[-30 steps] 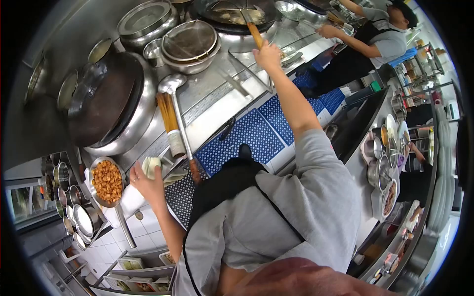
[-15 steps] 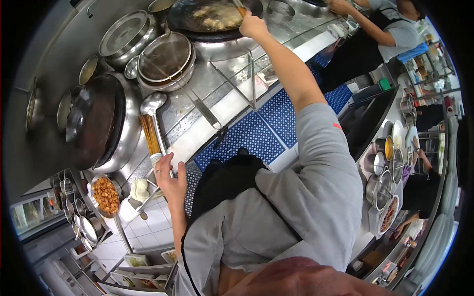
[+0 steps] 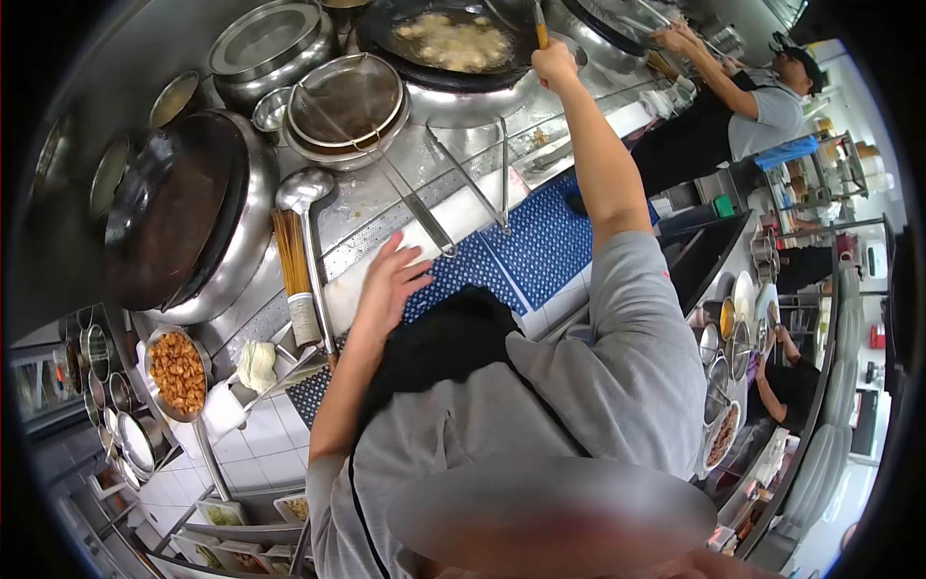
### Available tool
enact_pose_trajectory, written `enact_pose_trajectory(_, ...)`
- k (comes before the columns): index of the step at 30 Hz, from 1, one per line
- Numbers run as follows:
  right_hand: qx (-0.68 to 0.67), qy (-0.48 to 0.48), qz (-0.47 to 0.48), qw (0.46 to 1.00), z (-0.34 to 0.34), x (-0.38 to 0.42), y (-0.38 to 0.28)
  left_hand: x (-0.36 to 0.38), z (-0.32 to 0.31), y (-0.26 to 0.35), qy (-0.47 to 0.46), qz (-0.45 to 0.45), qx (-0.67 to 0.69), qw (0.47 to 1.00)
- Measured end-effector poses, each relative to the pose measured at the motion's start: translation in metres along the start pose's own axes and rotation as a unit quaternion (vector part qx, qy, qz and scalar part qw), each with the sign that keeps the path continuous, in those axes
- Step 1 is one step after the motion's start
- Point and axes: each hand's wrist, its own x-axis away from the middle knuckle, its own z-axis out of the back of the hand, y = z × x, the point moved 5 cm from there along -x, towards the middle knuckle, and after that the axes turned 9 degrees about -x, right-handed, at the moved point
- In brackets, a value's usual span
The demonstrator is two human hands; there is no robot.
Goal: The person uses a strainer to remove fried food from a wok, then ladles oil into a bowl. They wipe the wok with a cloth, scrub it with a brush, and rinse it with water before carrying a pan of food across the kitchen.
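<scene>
My right hand (image 3: 557, 64) is wrapped round the wooden handle of a cooking utensil (image 3: 541, 24) at the right rim of a wok (image 3: 381, 37). The utensil's far end runs out at the top edge, so its kind does not show. Pale battered pieces (image 3: 458, 43) bubble in the wok's oil. My left hand (image 3: 388, 288) hangs open over the counter's front edge, fingers spread, holding nothing. Nearest to it are the handle of a wire strainer (image 3: 424, 220) and, to the left, a steel ladle (image 3: 307, 189) lying beside a bamboo brush (image 3: 292, 261).
The strainer rests over a steel bowl (image 3: 333, 159). A second dark wok (image 3: 178, 207) tilts on the left. Below it is a pan of browned fried pieces (image 3: 177, 374), near a folded cloth (image 3: 257, 365). A co-worker (image 3: 762, 111) stands at the upper right, hands over another wok (image 3: 612, 34).
My left hand has moved right and up, away from the ladle's handle. My right hand has shifted right with the utensil. The whole view has also turned slightly.
</scene>
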Motion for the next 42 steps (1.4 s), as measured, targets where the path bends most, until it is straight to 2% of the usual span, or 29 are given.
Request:
enact_pose_trajectory(2, -0.056, 0.027, -0.019, 0.998, -0.029, -0.040, 0.041, -0.021, -0.028, -0.004, -0.096, 0.035, 0.116, 0.988)
enact_pose_trajectory(3, -0.163, -0.016, -0.123, 0.979, -0.027, -0.016, 0.027, -0.024, -0.043, 0.000, -0.137, 0.044, 0.159, 0.977)
enact_pose_trajectory(6, -0.391, -0.144, -0.224, 0.881, -0.055, -0.017, 0.041, -0.028, -0.038, 0.006, -0.134, -0.019, 0.106, 0.985)
enact_pose_trajectory(8, -0.502, -0.209, -0.303, 0.783, -0.068, -0.011, 0.050, -0.021, -0.025, 0.006, -0.045, -0.034, 0.085, 0.995)
enact_pose_trajectory(11, -0.575, -0.313, -0.358, 0.665, -0.077, -0.020, 0.057, -0.004, 0.008, 0.015, 0.076, -0.062, 0.044, 0.994)
enact_pose_trajectory(12, -0.575, -0.300, -0.370, 0.665, -0.070, -0.012, 0.053, 0.003, 0.018, 0.020, 0.121, -0.071, 0.036, 0.990)
enact_pose_trajectory(15, -0.485, -0.294, -0.336, 0.752, -0.054, 0.002, 0.056, 0.017, 0.060, 0.023, 0.239, -0.090, 0.010, 0.967)
enact_pose_trajectory(16, -0.444, -0.273, -0.277, 0.807, -0.044, 0.010, 0.054, 0.020, 0.071, 0.028, 0.250, -0.100, -0.024, 0.963)
enact_pose_trajectory(18, -0.386, -0.288, -0.145, 0.864, -0.030, 0.021, 0.047, 0.028, 0.086, 0.034, 0.271, -0.114, -0.093, 0.951)
enact_pose_trajectory(19, -0.354, -0.292, -0.078, 0.885, -0.021, 0.030, 0.040, 0.032, 0.082, 0.040, 0.291, -0.111, -0.121, 0.943)
enact_pose_trajectory(22, -0.284, -0.260, -0.001, 0.923, 0.005, 0.053, 0.015, 0.042, 0.079, 0.056, 0.340, -0.120, -0.214, 0.908)
enact_pose_trajectory(23, -0.263, -0.244, 0.025, 0.933, 0.012, 0.060, 0.011, 0.048, 0.078, 0.068, 0.394, -0.186, -0.338, 0.834)
enact_pose_trajectory(25, -0.267, -0.225, 0.036, 0.936, 0.018, 0.073, 0.013, 0.065, 0.045, 0.092, 0.465, -0.306, -0.553, 0.620)
enact_pose_trajectory(26, -0.279, -0.218, 0.033, 0.935, 0.019, 0.081, 0.013, 0.073, 0.027, 0.100, 0.467, -0.345, -0.519, 0.627)
enact_pose_trajectory(30, -0.239, -0.215, 0.023, 0.947, 0.008, 0.086, 0.030, 0.055, -0.010, 0.085, 0.260, -0.376, -0.371, 0.808)
enact_pose_trajectory(33, -0.243, -0.209, 0.003, 0.947, 0.021, 0.088, 0.023, 0.032, -0.032, 0.063, 0.113, -0.321, -0.418, 0.842)
enact_pose_trajectory(34, -0.247, -0.204, -0.012, 0.947, 0.029, 0.089, 0.022, 0.028, -0.037, 0.053, 0.066, -0.253, -0.436, 0.861)
enact_pose_trajectory(35, -0.251, -0.199, -0.028, 0.947, 0.036, 0.090, 0.023, 0.027, -0.044, 0.047, 0.029, -0.221, -0.473, 0.852)
enact_pose_trajectory(37, -0.233, -0.170, -0.001, 0.958, 0.047, 0.076, 0.017, 0.016, -0.037, 0.019, -0.065, -0.167, -0.520, 0.835)
enact_pose_trajectory(39, -0.214, -0.136, 0.034, 0.967, 0.049, 0.051, 0.015, 0.011, -0.029, -0.003, -0.091, -0.125, -0.571, 0.806)
enact_pose_trajectory(40, -0.243, -0.140, 0.014, 0.960, 0.046, 0.035, 0.015, 0.010, -0.027, -0.010, -0.100, -0.105, -0.595, 0.791)
enact_pose_trajectory(42, -0.214, -0.140, -0.019, 0.967, 0.034, -0.006, 0.027, 0.009, -0.024, -0.018, -0.090, -0.092, -0.636, 0.761)
